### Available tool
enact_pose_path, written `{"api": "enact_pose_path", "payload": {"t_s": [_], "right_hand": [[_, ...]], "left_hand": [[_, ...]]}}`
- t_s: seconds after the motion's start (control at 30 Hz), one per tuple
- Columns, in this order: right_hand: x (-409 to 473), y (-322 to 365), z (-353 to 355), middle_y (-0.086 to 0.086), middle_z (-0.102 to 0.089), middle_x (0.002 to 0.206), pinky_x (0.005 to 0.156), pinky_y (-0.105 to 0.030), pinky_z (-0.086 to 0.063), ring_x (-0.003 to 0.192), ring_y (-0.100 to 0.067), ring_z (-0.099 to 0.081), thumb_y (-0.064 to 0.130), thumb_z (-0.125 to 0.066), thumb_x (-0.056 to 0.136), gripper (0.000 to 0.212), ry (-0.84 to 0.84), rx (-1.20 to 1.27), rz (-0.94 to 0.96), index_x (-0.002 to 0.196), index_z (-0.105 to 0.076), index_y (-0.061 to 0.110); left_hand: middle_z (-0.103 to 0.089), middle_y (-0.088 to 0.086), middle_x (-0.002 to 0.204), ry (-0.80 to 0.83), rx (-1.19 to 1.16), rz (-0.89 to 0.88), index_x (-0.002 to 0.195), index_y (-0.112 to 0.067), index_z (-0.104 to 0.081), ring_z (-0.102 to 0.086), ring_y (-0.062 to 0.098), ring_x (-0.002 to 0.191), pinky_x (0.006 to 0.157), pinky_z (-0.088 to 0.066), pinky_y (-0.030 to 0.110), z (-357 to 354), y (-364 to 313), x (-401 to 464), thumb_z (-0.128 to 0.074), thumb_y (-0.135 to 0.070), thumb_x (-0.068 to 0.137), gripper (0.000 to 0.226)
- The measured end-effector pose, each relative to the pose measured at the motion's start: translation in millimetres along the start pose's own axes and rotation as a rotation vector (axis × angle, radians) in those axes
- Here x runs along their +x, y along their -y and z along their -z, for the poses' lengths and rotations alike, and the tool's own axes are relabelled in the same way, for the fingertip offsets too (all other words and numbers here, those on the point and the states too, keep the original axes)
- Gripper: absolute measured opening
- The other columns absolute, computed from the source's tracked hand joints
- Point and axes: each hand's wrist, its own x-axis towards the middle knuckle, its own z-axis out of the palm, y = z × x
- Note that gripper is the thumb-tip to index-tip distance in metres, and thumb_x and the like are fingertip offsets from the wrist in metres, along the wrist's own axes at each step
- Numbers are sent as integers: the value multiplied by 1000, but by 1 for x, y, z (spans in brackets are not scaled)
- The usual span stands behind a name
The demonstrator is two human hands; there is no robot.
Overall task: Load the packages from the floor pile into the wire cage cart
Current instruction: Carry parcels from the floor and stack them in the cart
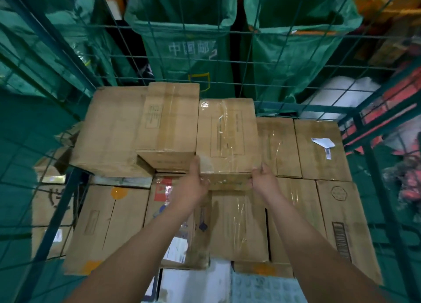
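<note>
- The person holds a taped cardboard box by its near end: the left hand curls round the near left corner and the right hand round the near right corner, so each grip is closed on the box.
- The box sits on the top layer inside the wire cage cart, between a taller box on its left and a lower box on its right, all resting on more boxes beneath.
- Judged risk: the box looks only partly pushed in, and its near end overhangs the layer below; letting go too soon could let it tip toward the person.
- Judged risk: the left fingers are squeezed in beside the taller box and could get pinched if the box slides sideways.
- Judged risk: the glossy tape could make the hold slippery.
- Readable writing: the green bag behind the mesh shows pale Chinese characters, seemingly "中国邮", with the rest cut off.
- A torn white label lies on the far right box; its print is too small to read. Stamped panels on the boxes are blurred.
</note>
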Motion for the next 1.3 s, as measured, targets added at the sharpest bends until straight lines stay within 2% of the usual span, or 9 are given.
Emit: {"api": "enact_pose_path", "payload": {"t_s": [0.17, 0.3, 0.47, 0.57, 0.77, 0.9, 1.07, 1.17, 1.3], "right_hand": [[28, 27, -1, 1, -56, 123, 113, -47, -44, 113, -22, -57, 53, -44, 92, 82, -1, 8, 16, 164, -14, 28], [54, 39, -3, 0, -53, 146, 110, -45, -46, 120, -28, -58, 54, -49, 87, 86, 38, 18, 2, 162, -12, 34], [52, 41, -7, 0, -36, 163, 109, -44, -43, 128, -24, -50, 56, -51, 94, 84, 38, 27, 2, 161, -4, 40], [50, 42, -7, 3, -25, 167, 116, -52, -40, 147, -31, -37, 46, -50, 103, 74, 25, 39, -23, 162, -5, 39], [44, 44, -6, 1, -21, 169, 122, -51, -29, 151, -33, -30, 43, -47, 107, 71, 9, -5, -5, 163, -4, 36], [35, 47, -6, -3, -31, 165, 114, -56, -40, 139, -33, -46, 39, -50, 104, 74, 31, 97, -103, 160, -2, 47], [-32, 26, -3, 0, -31, 165, 106, -51, -47, 110, -23, -54, 26, -49, 107, 77, 71, 265, -105, 157, 2, 55], [-84, 8, -2, -1, -50, 144, 102, -44, -52, 118, -30, -61, 24, -49, 107, 75, 69, 263, -171, 161, -1, 44], [-144, -20, -4, -9, -59, 121, 86, -34, -55, 97, -25, -66, 20, -49, 106, 66, 111, 266, -213, 163, -16, 29]], "left_hand": [[-50, 12, 129, -314, 546, -312, 157, -31, -26, -52, 28, 116, 99, -45, 43, 17, 0, 52, -74, -44, 88, 85], [-21, 8, 164, -180, 587, -367, 149, -38, -38, -19, 42, 150, 122, -16, 62, 34, -3, 92, -71, -44, 91, 67], [-11, -7, 170, -68, 591, -304, 156, -44, -24, -8, 44, 153, 123, -13, 64, 32, 8, 111, -63, -56, 93, 75], [-13, -5, 169, -83, 620, -312, 155, -43, -24, -11, 45, 153, 123, -15, 64, 32, 6, 111, -63, -57, 93, 74], [-21, 3, 164, -56, 677, -287, 150, -32, -32, -21, 51, 148, 119, -26, 62, 31, -10, 110, -66, -41, 95, 65], [-35, 14, 154, -69, 703, -250, 148, -16, -35, -39, 45, 136, 113, -37, 53, 20, -27, 93, -60, -7, 91, 63], [-17, 12, 166, -20, 570, -346, 155, -22, -31, -16, 36, 153, 122, -21, 53, -12, -1, 28, -60, -25, 98, 65], [-7, 8, 169, 110, 494, -328, 158, -25, -29, -2, 32, 157, 123, -19, 55, -33, 19, -23, -55, -36, 100, 64], [-21, 9, 167, 302, 108, -117, 153, -26, -40, -26, 31, 151, 120, -32, 43, -64, 38, -71, -61, -34, 98, 60]]}}
